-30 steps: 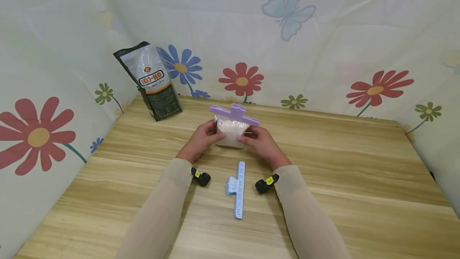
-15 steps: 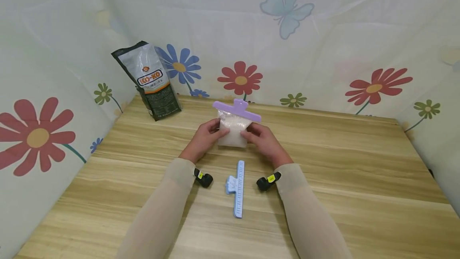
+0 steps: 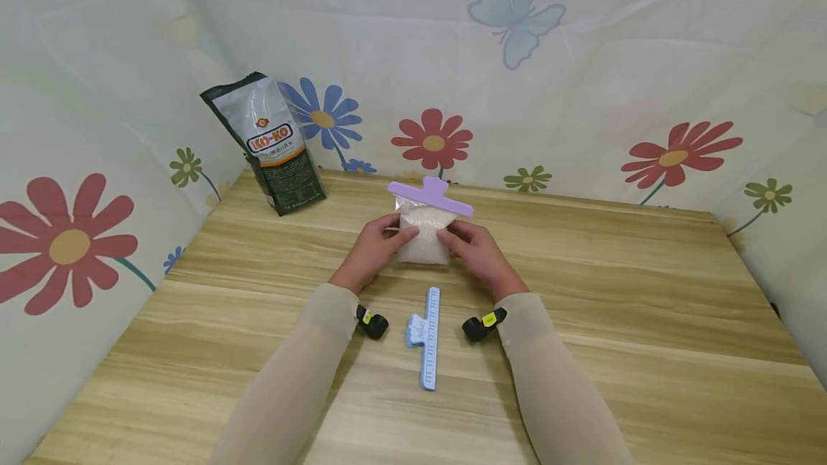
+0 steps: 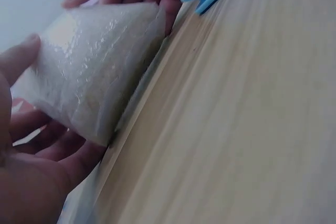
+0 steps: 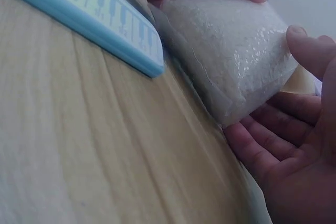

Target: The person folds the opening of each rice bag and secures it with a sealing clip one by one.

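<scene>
A small clear bag of white rice-like grains (image 3: 424,239) stands upright on the table, a purple bag clip (image 3: 431,197) across its top. My left hand (image 3: 372,250) holds its left side, thumb on the front and fingers behind. On the other side my right hand (image 3: 479,253) grips the bag the same way. In the left wrist view the bag (image 4: 94,66) bulges between both hands, its bottom edge right at the wood. The right wrist view shows the bag (image 5: 231,51) with the right thumb against its front.
A light blue bag clip (image 3: 429,339) with piano-key markings lies between the forearms, nearer than the bag. At the back left a tall black and silver KO-KO package (image 3: 271,146) leans against the flowered wall cloth (image 3: 581,77). The wooden table (image 3: 614,293) spreads out on both sides.
Both hands have shifted the clipped bag slightly to the right, and the purple clip now shows more of its flat face. The blue clip and the black package have stayed put.
</scene>
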Motion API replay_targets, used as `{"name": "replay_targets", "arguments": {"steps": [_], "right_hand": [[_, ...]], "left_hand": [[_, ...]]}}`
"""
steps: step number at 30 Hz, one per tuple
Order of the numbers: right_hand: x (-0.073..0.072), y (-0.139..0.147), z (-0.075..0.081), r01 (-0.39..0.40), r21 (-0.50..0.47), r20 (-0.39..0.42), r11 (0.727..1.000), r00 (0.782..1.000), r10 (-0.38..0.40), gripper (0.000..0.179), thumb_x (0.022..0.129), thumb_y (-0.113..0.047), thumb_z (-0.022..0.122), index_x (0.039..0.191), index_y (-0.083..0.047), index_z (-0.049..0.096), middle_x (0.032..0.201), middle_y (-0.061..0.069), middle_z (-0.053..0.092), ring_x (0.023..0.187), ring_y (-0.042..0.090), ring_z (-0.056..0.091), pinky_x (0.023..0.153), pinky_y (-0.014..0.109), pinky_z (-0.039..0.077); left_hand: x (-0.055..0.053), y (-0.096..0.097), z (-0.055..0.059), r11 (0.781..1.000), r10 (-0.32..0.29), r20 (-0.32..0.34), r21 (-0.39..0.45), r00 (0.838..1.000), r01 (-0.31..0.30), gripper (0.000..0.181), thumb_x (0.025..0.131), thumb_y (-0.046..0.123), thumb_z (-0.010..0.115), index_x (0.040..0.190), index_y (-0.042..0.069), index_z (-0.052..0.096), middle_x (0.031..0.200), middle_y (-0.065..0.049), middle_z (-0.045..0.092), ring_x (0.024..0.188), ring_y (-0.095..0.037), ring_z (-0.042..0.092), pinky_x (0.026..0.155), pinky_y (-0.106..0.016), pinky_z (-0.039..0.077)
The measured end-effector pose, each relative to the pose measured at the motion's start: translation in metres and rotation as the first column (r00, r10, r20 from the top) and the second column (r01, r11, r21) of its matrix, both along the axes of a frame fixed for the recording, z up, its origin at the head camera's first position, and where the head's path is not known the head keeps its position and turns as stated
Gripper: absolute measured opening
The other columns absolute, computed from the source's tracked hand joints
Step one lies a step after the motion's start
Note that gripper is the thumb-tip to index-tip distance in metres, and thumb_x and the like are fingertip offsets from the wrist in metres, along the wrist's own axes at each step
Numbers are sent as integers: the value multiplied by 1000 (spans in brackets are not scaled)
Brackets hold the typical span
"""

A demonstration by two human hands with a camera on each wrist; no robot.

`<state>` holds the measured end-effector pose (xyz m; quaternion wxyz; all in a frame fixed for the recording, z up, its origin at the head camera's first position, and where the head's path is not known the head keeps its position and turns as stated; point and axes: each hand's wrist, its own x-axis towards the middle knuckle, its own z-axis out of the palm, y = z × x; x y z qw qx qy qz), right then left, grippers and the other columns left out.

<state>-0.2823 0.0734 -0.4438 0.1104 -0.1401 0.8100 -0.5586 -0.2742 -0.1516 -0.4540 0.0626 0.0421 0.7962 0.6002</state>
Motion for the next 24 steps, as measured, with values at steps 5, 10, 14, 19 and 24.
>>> {"name": "replay_targets", "arguments": {"steps": [5,10,14,19,24], "right_hand": [[0,0,1,46,-2,38,999,998,-46,49,104,-40,59,143,-11,59,142,10,62,114,24,61,95,34,54],[0,-1,1,98,-25,70,995,993,-96,48,105,-39,57,142,-8,59,139,12,63,110,23,60,91,30,53],[-2,-1,0,131,-70,105,989,987,-124,47,103,-36,62,141,-7,60,137,14,65,111,21,60,88,25,52],[-3,-2,-1,112,-108,132,988,986,-97,56,95,-26,74,144,-7,56,141,16,63,126,25,61,98,31,53],[-3,-2,-2,110,-120,113,987,989,-96,61,92,-21,77,146,-6,54,143,18,61,132,32,60,107,39,51]], "left_hand": [[2,5,2,999,43,6,-29,999,-43,65,94,54,68,146,16,56,145,-9,58,132,-28,61,110,-46,52],[3,7,4,999,-10,23,31,1000,9,63,99,31,69,154,13,45,155,-11,51,139,-29,56,113,-45,48],[4,5,5,989,-112,30,96,993,108,75,97,3,61,162,11,26,166,-14,35,150,-30,43,119,-46,42],[6,5,6,977,-197,36,86,980,193,91,90,-12,53,166,14,9,174,-6,16,159,-24,24,125,-44,32],[4,6,4,973,-221,8,66,975,220,92,89,-17,47,166,12,4,175,-6,8,161,-23,17,127,-43,27]]}}
